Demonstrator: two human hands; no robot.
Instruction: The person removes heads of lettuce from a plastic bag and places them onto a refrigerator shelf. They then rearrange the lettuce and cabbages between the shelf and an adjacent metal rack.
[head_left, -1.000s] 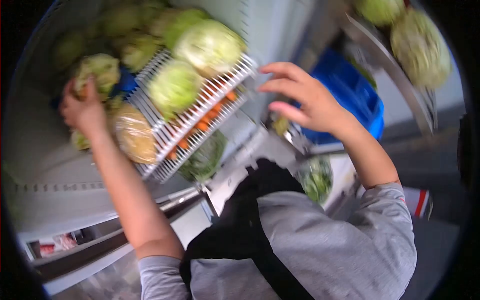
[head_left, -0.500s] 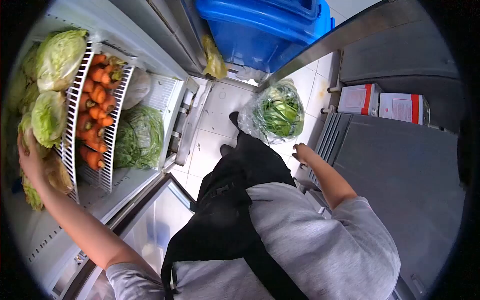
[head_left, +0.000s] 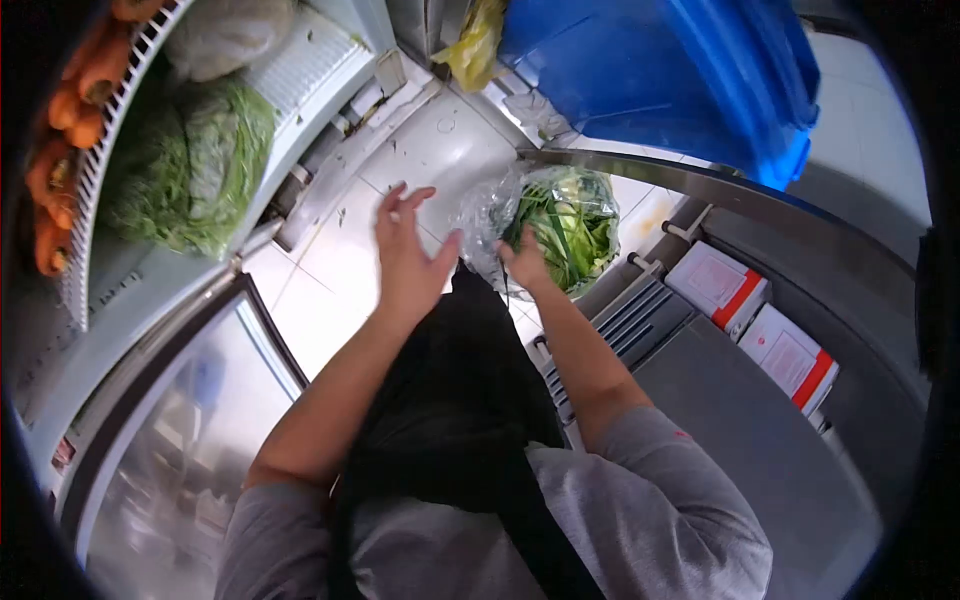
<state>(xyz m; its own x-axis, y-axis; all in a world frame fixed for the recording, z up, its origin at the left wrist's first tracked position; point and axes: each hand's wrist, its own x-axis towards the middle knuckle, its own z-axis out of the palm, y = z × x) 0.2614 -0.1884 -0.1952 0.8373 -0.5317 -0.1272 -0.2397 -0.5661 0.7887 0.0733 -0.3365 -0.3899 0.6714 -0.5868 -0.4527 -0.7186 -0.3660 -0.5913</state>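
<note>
A clear plastic bag (head_left: 485, 215) stands on the tiled floor in front of me, its mouth loose and crumpled. Inside it are leafy greens (head_left: 575, 235), some with long dark green blades. At the near side of the bag, my right hand (head_left: 528, 265) has its thumb and fingers closed at the edge of the film, with the fingertips partly hidden against the greens. My left hand (head_left: 405, 255) hovers left of the bag, fingers spread and nothing in it.
To the left is the open fridge with carrots (head_left: 60, 195) behind a white wire rack (head_left: 110, 130) and bagged greens (head_left: 195, 165). A blue bin (head_left: 650, 80) stands ahead. Red-and-white boxes (head_left: 715, 285) sit at right, beside a grey metal surface (head_left: 740, 440).
My left hand has come out of the fridge, away from the lettuce, toward the bag. My right hand has moved forward to the bag. The view has shifted right.
</note>
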